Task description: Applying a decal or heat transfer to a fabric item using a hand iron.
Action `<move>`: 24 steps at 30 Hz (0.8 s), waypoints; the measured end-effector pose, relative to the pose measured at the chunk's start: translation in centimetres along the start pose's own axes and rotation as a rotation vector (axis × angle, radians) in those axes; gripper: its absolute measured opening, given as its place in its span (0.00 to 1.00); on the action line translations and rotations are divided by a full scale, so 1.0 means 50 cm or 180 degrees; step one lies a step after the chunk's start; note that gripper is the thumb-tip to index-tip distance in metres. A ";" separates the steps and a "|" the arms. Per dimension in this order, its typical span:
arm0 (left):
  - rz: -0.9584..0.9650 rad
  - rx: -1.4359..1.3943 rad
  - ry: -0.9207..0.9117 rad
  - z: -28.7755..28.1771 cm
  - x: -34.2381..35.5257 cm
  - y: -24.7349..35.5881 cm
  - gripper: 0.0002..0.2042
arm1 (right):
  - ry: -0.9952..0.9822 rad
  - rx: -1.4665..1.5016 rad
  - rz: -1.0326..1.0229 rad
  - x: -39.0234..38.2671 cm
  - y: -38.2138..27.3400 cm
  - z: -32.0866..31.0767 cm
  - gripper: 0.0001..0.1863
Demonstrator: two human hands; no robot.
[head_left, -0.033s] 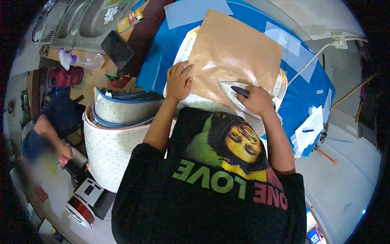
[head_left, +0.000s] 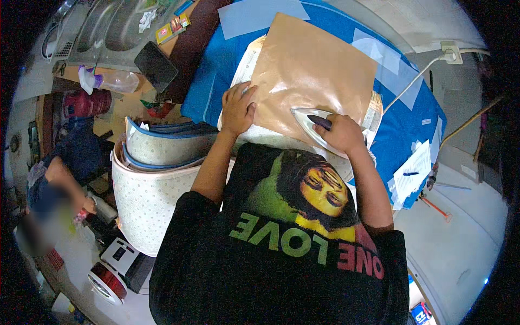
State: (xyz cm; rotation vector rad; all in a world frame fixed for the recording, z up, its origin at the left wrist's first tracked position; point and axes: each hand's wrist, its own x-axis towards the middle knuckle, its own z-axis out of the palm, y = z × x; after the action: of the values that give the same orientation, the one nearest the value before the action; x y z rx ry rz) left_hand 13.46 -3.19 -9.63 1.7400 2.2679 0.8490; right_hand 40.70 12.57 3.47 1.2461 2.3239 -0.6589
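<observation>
A glossy brown sheet [head_left: 319, 59] lies over a pale patterned padded piece [head_left: 249, 64], whose edges show at its left, right and near sides. My right hand [head_left: 345, 134] is wrapped round the dark handle of an iron [head_left: 304, 119]. The iron rests on the sheet's near right part with its tip toward the left. Flat on the left edge of the sheet and padded piece lies my left hand [head_left: 238, 107], fingers apart and holding nothing. Blue cloth [head_left: 208, 89] with taped pale sheets covers the table beneath.
Curved patterned pads [head_left: 157, 189] stand at my left. The iron's cord [head_left: 409, 86] runs to a wall socket [head_left: 450, 53]. Papers with a pen [head_left: 411, 174] lie at right. A spray bottle [head_left: 116, 81] and dark tablet [head_left: 157, 66] lie far left; another person's arm [head_left: 67, 181] is below.
</observation>
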 end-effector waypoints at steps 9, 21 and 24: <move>-0.0009 -0.0154 -0.0100 -0.004 0.005 -0.009 0.26 | 0.0021 0.0168 -0.0174 0.000 -0.019 -0.033 0.33; -0.0086 0.0046 -0.0081 0.005 0.004 0.001 0.28 | -0.0105 -0.0118 -0.0583 0.112 -0.125 -0.033 0.30; -0.0082 -0.0136 0.0002 0.009 -0.002 -0.006 0.30 | -0.0184 -0.0114 -0.0531 0.109 -0.133 -0.035 0.29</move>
State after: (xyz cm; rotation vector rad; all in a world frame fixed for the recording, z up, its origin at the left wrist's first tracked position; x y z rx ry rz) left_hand 13.42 -3.18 -10.17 1.6891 2.2506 0.8862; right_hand 32.04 13.91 3.21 1.0117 2.3984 -0.6951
